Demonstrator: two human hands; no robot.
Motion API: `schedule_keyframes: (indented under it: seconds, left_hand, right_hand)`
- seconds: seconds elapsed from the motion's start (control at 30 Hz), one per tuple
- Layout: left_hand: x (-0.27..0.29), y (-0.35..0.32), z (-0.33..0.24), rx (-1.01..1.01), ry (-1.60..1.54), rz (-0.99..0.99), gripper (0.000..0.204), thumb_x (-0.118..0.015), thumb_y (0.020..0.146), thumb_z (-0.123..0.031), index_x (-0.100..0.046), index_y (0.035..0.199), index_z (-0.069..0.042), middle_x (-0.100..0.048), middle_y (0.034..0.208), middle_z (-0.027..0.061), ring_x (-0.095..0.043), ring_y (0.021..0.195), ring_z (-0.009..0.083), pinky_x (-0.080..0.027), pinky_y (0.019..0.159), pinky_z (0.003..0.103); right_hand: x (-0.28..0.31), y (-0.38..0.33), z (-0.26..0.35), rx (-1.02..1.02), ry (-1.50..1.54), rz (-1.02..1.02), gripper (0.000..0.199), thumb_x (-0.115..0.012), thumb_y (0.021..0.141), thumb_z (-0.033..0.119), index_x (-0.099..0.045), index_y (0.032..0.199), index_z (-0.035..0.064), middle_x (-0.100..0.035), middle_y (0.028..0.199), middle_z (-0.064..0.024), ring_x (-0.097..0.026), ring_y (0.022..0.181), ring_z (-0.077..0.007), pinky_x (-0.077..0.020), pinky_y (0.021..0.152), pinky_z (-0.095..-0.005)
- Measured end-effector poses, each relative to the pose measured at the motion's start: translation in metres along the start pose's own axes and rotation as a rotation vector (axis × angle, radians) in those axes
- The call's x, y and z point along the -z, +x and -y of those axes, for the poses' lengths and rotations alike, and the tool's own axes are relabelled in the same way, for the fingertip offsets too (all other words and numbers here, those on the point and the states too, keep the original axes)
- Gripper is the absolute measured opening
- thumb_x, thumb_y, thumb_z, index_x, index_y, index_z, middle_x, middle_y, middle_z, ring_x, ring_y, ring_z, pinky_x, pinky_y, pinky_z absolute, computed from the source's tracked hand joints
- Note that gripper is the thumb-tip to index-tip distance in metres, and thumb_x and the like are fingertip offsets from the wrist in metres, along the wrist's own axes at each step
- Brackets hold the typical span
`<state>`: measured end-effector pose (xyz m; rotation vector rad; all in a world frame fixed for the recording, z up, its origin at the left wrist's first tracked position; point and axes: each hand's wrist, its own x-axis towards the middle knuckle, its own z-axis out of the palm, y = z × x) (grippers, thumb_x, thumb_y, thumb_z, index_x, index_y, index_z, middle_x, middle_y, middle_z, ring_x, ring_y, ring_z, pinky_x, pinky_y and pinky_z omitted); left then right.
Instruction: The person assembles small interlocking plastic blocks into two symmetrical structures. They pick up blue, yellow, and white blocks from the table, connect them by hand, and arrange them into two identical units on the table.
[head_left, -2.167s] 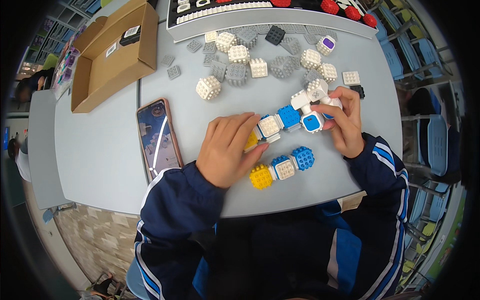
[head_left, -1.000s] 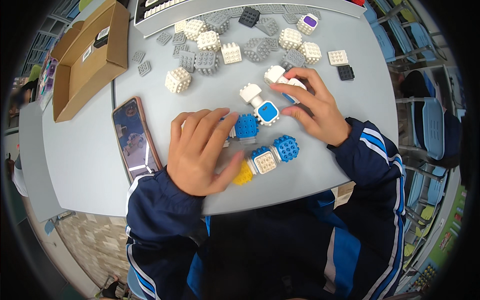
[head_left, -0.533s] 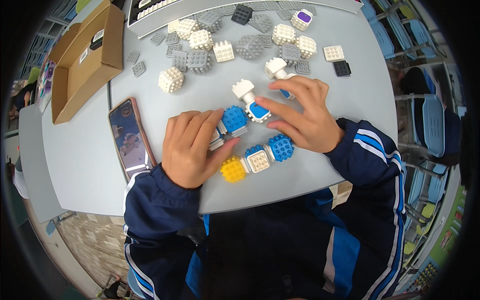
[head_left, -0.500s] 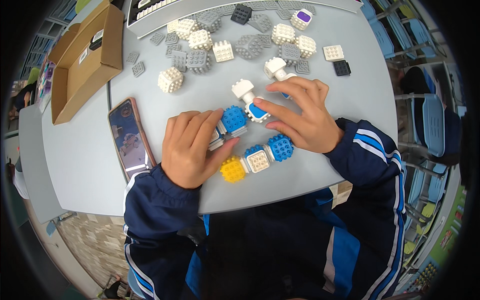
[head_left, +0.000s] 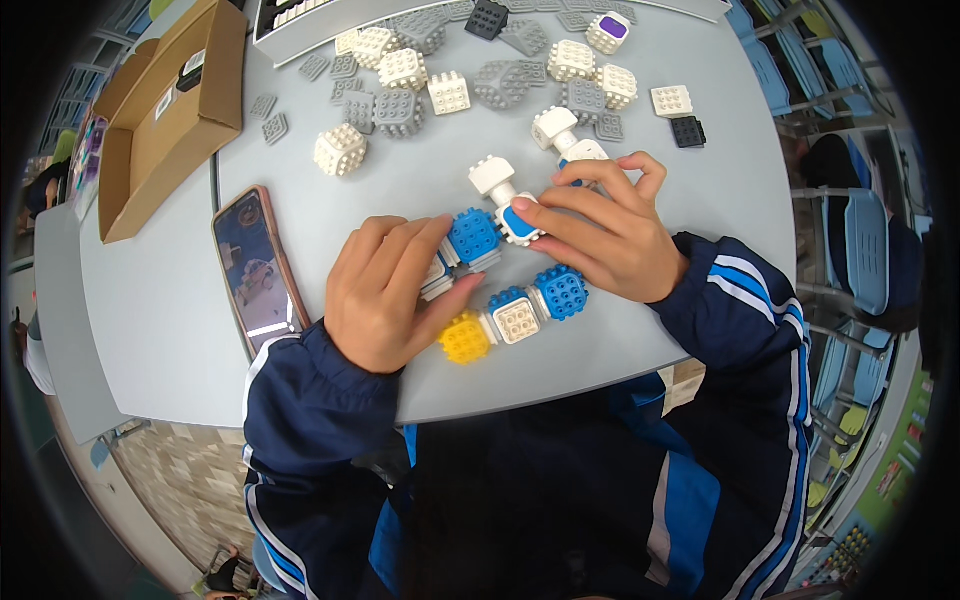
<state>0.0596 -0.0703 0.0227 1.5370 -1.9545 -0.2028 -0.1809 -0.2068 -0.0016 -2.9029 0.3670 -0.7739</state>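
My left hand (head_left: 385, 285) is closed around a string of studded blocks. A blue block (head_left: 473, 236) sticks out past its fingers, with a white-and-blue one partly hidden under them. Beside its right end stands a white block with a blue panel (head_left: 519, 222), pinched between thumb and index finger of my right hand (head_left: 625, 235). A white connector piece (head_left: 491, 176) rises from that block. Whether it touches the blue block, I cannot tell. Nearer me lies a joined row of a yellow block (head_left: 464, 337), a white-faced block (head_left: 517, 319) and a blue block (head_left: 561, 292).
Another white connector piece (head_left: 554, 127) lies beyond my right fingers. Several white and grey studded blocks and grey plates (head_left: 399, 112) spread across the far table. On the left are a phone (head_left: 262, 270) and an open cardboard box (head_left: 170, 125). A white tray (head_left: 320, 38) borders the back.
My right thumb and index finger have closed in on the white block with the blue panel. My left hand keeps its grip. The whole view has shifted slightly.
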Motion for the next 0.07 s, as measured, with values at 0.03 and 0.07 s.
schedule_keyframes:
  seconds: [0.03, 0.07]
  left_hand:
    - [0.0005, -0.0001, 0.0002, 0.001, 0.001, 0.004, 0.055, -0.09, 0.071, -0.009, -0.067, 0.119, 0.004, -0.07, 0.102, 0.0173, -0.064, 0.091, 0.032, -0.054, 0.079, 0.038]
    - [0.001, 0.0, 0.0002, 0.002, 0.002, 0.008, 0.055, -0.09, 0.071, -0.009, -0.067, 0.119, 0.004, -0.07, 0.103, 0.0173, -0.064, 0.091, 0.0324, -0.054, 0.079, 0.038]
  right_hand:
    - [-0.0003, 0.0004, 0.0005, -0.002, 0.001, 0.006, 0.052, -0.082, 0.082, 0.024, -0.069, 0.132, 0.019, -0.064, 0.11, 0.0054, -0.057, 0.114, -0.017, -0.0249, 0.094, -0.0498]
    - [0.0, 0.0008, 0.0013, -0.003, 0.003, 0.011, 0.052, -0.082, 0.082, 0.024, -0.069, 0.132, 0.0191, -0.064, 0.11, 0.0054, -0.057, 0.115, -0.0172, -0.0251, 0.094, -0.0496]
